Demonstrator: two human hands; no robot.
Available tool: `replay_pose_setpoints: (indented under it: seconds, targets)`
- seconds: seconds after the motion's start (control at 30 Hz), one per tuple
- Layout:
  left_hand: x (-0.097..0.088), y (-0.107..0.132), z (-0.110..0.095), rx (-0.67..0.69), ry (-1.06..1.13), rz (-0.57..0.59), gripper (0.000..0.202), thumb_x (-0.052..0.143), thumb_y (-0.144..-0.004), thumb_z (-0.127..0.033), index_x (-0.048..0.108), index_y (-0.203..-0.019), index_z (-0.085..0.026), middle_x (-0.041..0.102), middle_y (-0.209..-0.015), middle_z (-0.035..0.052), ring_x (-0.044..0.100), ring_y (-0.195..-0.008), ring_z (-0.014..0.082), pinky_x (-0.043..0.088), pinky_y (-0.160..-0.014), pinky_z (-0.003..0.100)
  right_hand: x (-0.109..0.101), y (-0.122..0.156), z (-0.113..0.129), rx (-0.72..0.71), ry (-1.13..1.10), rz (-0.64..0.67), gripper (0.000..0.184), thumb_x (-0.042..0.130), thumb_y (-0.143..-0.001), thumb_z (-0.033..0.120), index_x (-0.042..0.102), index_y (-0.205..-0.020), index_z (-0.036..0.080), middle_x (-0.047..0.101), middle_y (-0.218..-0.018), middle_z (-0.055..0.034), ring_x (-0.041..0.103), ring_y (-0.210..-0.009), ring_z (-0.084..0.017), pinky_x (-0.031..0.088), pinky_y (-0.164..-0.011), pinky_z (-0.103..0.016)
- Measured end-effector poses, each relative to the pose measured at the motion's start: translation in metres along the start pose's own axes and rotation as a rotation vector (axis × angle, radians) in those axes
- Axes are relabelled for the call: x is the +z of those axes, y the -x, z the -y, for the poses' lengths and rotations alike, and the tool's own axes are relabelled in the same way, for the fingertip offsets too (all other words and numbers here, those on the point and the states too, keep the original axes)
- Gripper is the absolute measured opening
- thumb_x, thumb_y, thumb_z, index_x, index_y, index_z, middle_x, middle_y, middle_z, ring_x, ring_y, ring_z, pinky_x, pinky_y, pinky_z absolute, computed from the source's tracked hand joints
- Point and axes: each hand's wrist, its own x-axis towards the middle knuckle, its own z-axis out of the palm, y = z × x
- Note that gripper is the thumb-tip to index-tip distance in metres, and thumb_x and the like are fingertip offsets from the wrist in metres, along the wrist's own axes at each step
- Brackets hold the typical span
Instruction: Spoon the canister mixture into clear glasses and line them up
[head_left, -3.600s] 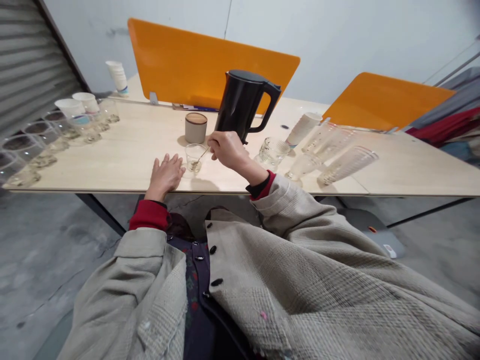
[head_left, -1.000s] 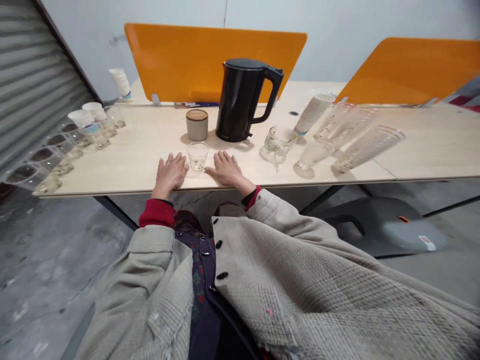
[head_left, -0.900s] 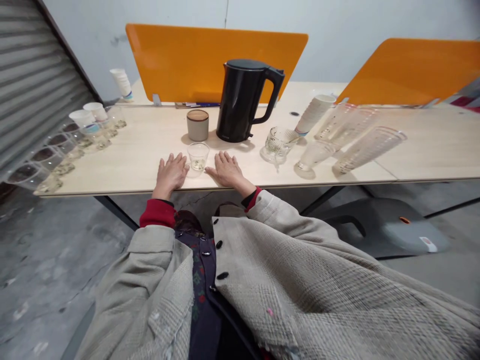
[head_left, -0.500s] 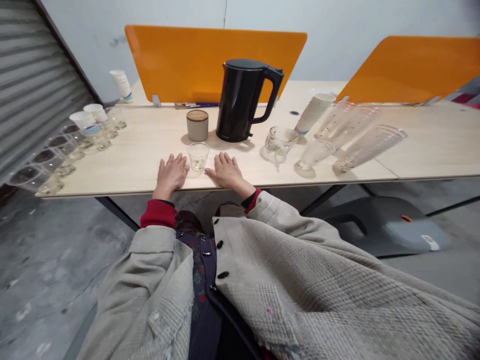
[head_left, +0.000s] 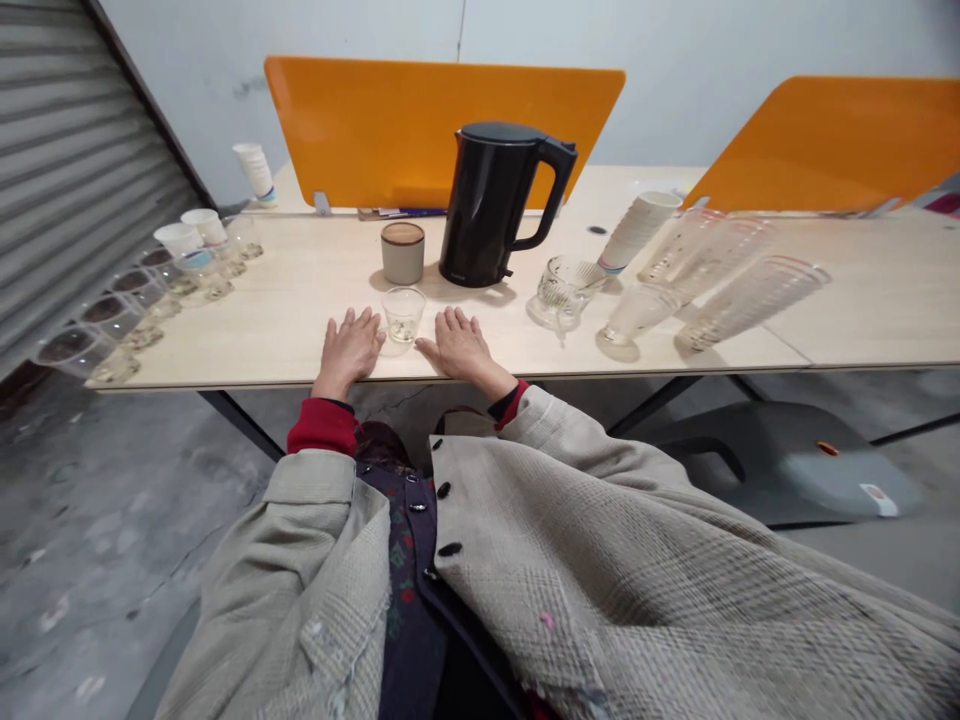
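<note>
Left hand (head_left: 350,345) and right hand (head_left: 461,345) flat, spread, empty on bench (head_left: 270,320), just beside small glass cup (head_left: 403,314) between them. Likely light, slippery, fragile; best gripped around side wall, not by rim.

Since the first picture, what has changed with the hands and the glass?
The right hand let go of the spoon it held in the small glass and now lies flat on the table beside it. The left hand, glass and kettle stayed put.
</note>
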Motion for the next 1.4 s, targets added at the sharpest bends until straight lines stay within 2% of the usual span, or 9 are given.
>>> replay_pose_setpoints:
  seconds: [0.23, 0.47, 0.67, 0.9, 1.1, 1.2, 1.4]
  targets:
    - [-0.0002, 0.0017, -0.0006, -0.001, 0.013, 0.0, 0.064, 0.023, -0.114, -0.044, 0.038, -0.174, -0.026, 0.029, -0.185, 0.0043, 0.02, -0.173, 0.0325, 0.016, -0.14, 0.062, 0.0039, -0.0022, -0.0027, -0.014, 0.004, -0.026, 0.084, 0.039, -0.112, 0.059, 0.033, -0.17, -0.002, 0.024, -0.183, -0.0268, 0.017, -0.173, -0.039, 0.013, -0.139, -0.059]
    - [0.0003, 0.0009, -0.0006, -0.003, 0.011, -0.003, 0.063, 0.026, -0.113, -0.044, 0.038, -0.174, -0.031, 0.03, -0.185, 0.0027, 0.022, -0.173, 0.032, 0.018, -0.14, 0.062, 0.0058, -0.0039, -0.005, -0.016, -0.002, -0.025, 0.083, 0.039, -0.111, 0.06, 0.034, -0.169, 0.0, 0.024, -0.182, -0.0277, 0.017, -0.173, -0.038, 0.012, -0.139, -0.059]
    - [-0.0004, 0.0011, -0.0015, 0.0, 0.003, 0.002, 0.064, 0.024, -0.113, -0.043, 0.038, -0.174, -0.026, 0.03, -0.185, 0.0042, 0.021, -0.173, 0.0332, 0.017, -0.14, 0.063, 0.0072, -0.0049, -0.0063, -0.026, 0.002, -0.039, 0.083, 0.038, -0.111, 0.06, 0.035, -0.168, 0.0, 0.025, -0.182, -0.0284, 0.018, -0.172, -0.038, 0.014, -0.138, -0.06]
    - [-0.001, 0.0012, -0.0017, -0.002, 0.019, 0.005, 0.064, 0.025, -0.113, -0.043, 0.038, -0.173, -0.026, 0.029, -0.185, 0.0049, 0.02, -0.173, 0.0332, 0.017, -0.14, 0.064, 0.0057, -0.0034, -0.0047, -0.015, 0.009, -0.028, 0.085, 0.038, -0.112, 0.06, 0.032, -0.17, -0.002, 0.023, -0.183, -0.0277, 0.017, -0.173, -0.04, 0.013, -0.139, -0.059]
    - [-0.0013, 0.0012, -0.002, -0.004, 0.018, 0.007, 0.064, 0.025, -0.114, -0.044, 0.038, -0.173, -0.025, 0.029, -0.185, 0.0038, 0.02, -0.173, 0.0328, 0.016, -0.14, 0.063, 0.0053, -0.0028, -0.0043, -0.022, 0.005, -0.049, 0.081, 0.038, -0.111, 0.058, 0.036, -0.168, 0.0, 0.027, -0.182, -0.027, 0.019, -0.172, -0.039, 0.014, -0.139, -0.059]
    - [-0.0025, 0.0013, -0.0027, -0.005, 0.0, 0.013, 0.065, 0.023, -0.114, -0.043, 0.037, -0.173, -0.022, 0.028, -0.185, 0.0047, 0.019, -0.174, 0.0332, 0.016, -0.141, 0.063, 0.004, -0.0022, -0.0034, -0.016, 0.003, -0.043, 0.082, 0.038, -0.111, 0.057, 0.035, -0.168, -0.001, 0.026, -0.182, -0.0271, 0.019, -0.172, -0.038, 0.014, -0.139, -0.059]
    - [-0.0039, 0.0019, -0.0039, -0.003, -0.02, 0.017, 0.066, 0.021, -0.114, -0.043, 0.036, -0.174, -0.021, 0.029, -0.185, 0.0042, 0.02, -0.173, 0.0334, 0.018, -0.14, 0.063, 0.0016, -0.0005, -0.0017, -0.01, -0.004, -0.034, 0.083, 0.039, -0.111, 0.057, 0.033, -0.169, -0.002, 0.023, -0.183, -0.0269, 0.018, -0.173, -0.04, 0.012, -0.139, -0.059]
